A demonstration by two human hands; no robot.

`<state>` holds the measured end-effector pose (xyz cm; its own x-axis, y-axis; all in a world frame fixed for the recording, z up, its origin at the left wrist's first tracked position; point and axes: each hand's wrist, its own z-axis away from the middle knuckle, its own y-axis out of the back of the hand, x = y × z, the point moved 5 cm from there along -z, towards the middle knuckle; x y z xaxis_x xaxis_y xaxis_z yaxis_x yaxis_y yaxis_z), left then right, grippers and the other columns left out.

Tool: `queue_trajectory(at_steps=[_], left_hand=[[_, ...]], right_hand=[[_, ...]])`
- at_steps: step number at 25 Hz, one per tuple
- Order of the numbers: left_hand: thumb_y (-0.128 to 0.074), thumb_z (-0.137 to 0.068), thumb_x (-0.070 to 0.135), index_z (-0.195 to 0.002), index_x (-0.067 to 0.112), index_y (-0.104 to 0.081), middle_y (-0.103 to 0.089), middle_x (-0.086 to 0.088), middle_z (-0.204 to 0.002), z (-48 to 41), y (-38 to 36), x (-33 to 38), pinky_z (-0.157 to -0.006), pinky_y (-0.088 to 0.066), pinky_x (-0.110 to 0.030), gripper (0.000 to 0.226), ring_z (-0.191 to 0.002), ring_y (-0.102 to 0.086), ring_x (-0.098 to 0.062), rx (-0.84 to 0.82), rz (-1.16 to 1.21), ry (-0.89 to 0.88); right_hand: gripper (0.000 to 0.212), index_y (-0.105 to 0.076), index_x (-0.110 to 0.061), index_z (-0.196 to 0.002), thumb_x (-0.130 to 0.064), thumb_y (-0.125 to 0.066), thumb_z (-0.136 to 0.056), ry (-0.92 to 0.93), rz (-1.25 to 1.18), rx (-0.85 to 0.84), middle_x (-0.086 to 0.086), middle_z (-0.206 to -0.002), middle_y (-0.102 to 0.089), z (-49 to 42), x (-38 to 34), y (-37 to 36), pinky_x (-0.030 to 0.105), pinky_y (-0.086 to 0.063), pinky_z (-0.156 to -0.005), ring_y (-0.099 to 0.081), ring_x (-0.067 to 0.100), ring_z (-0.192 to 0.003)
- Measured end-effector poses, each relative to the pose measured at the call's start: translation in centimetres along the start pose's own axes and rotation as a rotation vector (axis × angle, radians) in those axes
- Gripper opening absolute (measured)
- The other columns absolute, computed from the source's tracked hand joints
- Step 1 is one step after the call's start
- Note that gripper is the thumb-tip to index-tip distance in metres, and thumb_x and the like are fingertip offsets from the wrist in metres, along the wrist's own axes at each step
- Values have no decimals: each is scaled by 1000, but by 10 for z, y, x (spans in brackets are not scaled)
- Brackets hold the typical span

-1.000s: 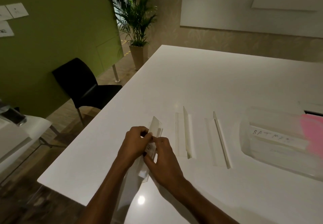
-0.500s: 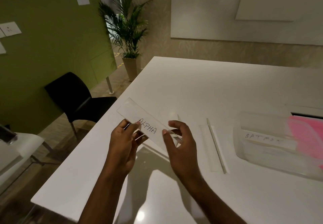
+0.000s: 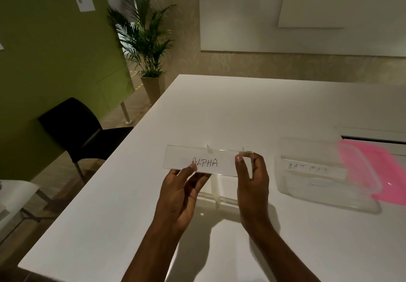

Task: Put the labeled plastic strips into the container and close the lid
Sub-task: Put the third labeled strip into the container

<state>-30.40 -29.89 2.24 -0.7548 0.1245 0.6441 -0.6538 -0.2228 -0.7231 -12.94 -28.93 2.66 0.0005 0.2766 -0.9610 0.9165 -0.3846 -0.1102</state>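
While both hands, left (image 3: pixel 179 196) and right (image 3: pixel 252 182), pinch the ALPHA strip (image 3: pixel 204 160) in a closed grip, the container (image 3: pixel 325 180) lies open nearby.

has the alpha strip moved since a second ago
Yes. The ALPHA strip was low against the table left of the loose strips; now both hands hold it level above them, closer to the container.

We count two hands (image 3: pixel 178 196) (image 3: pixel 252 185), one strip marked ALPHA (image 3: pixel 204 163), one strip (image 3: pixel 312 168) inside one clear container (image 3: pixel 325 196), one pink lid (image 3: pixel 369 169), one chair (image 3: pixel 72 132), one potted palm (image 3: pixel 145 39).
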Motion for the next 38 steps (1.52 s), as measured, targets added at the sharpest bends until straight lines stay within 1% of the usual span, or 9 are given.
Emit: queue_trajectory(at_steps=[5, 10, 12, 15, 20, 22, 26, 30, 38], left_hand=[[-64, -100, 24, -90, 11, -64, -68, -7, -89, -4, -6, -14, -89, -56, -42, 16, -95, -70, -26, 34, -159, -135], [-58, -100, 42, -114, 25, -68, -74, 9, -117, -2, -21, -20, -94, -50, -35, 24, -117, -67, -14, 58, -585, -344], [-60, -95, 51, -118, 30, -69, -74, 13, -120, -4, -43, -22, -95, -48, -29, 32, -117, -66, -5, -120, -792, -385], [-64, -94, 54, -118, 33, -71, -75, 14, -118, -9, -75, -31, -93, -52, -28, 32, -111, -70, -4, -451, -1117, -323], [-86, -69, 61, -124, 48, -66, -74, 22, -115, -11, -107, -66, -69, -57, -20, 60, -99, -72, -2, -792, -1492, -82], [-89, -66, 57, -122, 50, -67, -75, 23, -112, -15, -117, -77, -65, -58, -20, 61, -93, -73, -3, -807, -1506, -88], [-88, -64, 61, -116, 63, -63, -70, 35, -106, -25, -143, -82, -77, -57, -14, 57, -98, -67, 8, -793, -1637, -226], [-88, -66, 59, -127, 49, -64, -69, 33, -104, -37, -176, -85, -76, -51, -10, 67, -97, -63, 12, -766, -1774, -366], [-86, -73, 53, -127, 39, -65, -71, 14, -110, -69, -240, -103, -84, -55, -30, 59, -99, -63, -10, -780, -1975, -566]], right_hand=[[21, -69, -30, -105, -46, -63, -94, -19, -33, 38, -7, -110, -72, -23, 1, 54, 63, -50, -104, -68, 25, -115], [35, -68, -24, -113, -51, -64, -92, -51, 1, -10, -1, -116, -69, -42, 5, 116, 54, -55, -86, -64, 42, -116], [37, -67, -22, -114, -51, -64, -92, -48, 13, -74, -4, -114, -68, -45, 2, 136, 49, -62, -75, -65, 35, -110], [34, -66, -19, -113, -47, -61, -94, -1, 64, -125, -3, -109, -67, -49, -4, 164, 29, -48, -69, -61, 22, -98], [28, -65, -16, -106, -41, -59, -96, 65, 74, -164, 2, -103, -68, -57, -14, 196, 31, -47, -71, -65, 28, -93], [28, -67, -17, -104, -43, -61, -94, 97, 149, -167, 2, -104, -70, -61, -19, 209, 39, -51, -80, -68, 28, -100], [38, -70, -26, -114, -46, -76, -82, 170, 309, -298, -7, -121, -73, -81, -41, 246, 17, -54, -91, -69, 6, -112], [68, -54, -55, -135, -69, -80, -73, 224, 824, -539, -36, -133, -58, -108, -48, 259, 14, -44, -99, -54, -12, -126], [48, -54, -51, -128, -59, -73, -84, 246, 961, -516, -45, -118, -52, -168, -9, 262, 11, -40, -94, -48, -22, -113]])
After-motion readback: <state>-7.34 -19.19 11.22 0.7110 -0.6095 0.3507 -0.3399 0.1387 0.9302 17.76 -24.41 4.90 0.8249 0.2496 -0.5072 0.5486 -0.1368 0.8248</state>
